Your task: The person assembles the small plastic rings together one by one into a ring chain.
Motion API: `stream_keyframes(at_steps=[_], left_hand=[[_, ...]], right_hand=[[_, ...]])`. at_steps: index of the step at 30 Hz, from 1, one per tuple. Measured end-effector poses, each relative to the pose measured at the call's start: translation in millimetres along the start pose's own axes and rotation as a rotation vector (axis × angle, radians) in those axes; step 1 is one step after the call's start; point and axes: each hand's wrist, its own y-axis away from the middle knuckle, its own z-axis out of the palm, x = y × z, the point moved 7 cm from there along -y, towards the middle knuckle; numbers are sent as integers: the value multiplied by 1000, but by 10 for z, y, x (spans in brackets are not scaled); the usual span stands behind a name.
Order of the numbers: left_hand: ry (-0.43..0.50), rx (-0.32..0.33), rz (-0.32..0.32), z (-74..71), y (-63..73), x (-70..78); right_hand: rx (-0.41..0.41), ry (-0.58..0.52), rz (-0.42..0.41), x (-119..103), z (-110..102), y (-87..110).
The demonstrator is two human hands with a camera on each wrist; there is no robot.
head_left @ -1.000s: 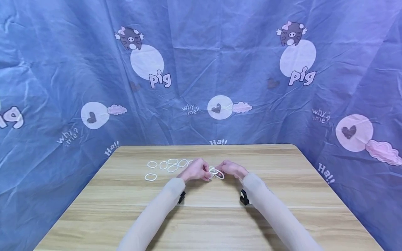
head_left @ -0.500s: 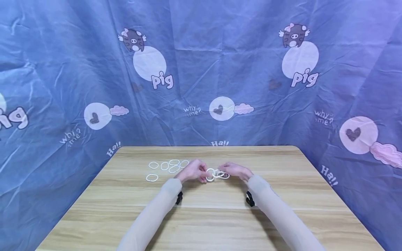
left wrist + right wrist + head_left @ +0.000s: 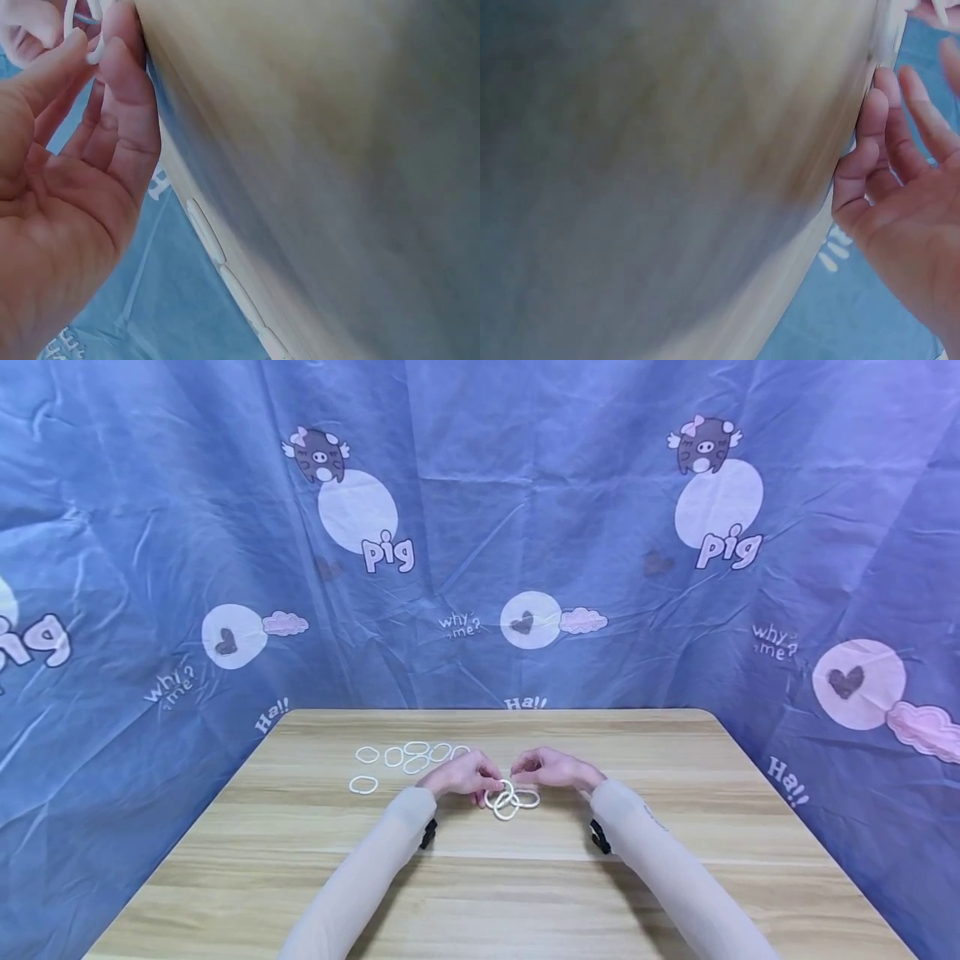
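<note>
My left hand (image 3: 463,774) pinches a white oval ring (image 3: 96,57) between thumb and fingertips, just above the tabletop. Several such rings hang together in a small linked cluster; one ring (image 3: 506,812) lies toward the near side and another ring (image 3: 529,799) points right. My right hand (image 3: 557,768) hovers just beyond the cluster on the right. In the right wrist view its fingers (image 3: 922,112) are loosely bent, thumb apart, with nothing seen between them. The left fingers partly cover the cluster's left side.
Several loose white rings lie at the table's back left, among them a near ring (image 3: 363,785) and a touching group with one ring (image 3: 416,765). One more ring (image 3: 460,751) is partly behind my left hand. A blue printed curtain (image 3: 465,527) hangs behind the wooden table (image 3: 480,893).
The linked rings, earlier stretched toward my right hand, now hang closer in and toward the near side. My right hand has let go of them. My left hand still holds a ring.
</note>
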Motion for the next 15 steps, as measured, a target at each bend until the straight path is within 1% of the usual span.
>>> stream_keyframes(at_steps=[4,8,13,15], left_hand=[[12,-22,4,9,6,-8],[25,-26,16,-2,5,-34],[40,-20,0,-25,18,-80],[52,-19,-9,-31,24,-95]], right_hand=[[-59,53,-30,-108,121,-42],[-102,86,-56,-177,211,-63],[-121,97,-66,-161,218,-56],[-126,87,-57,-129,203,-50]])
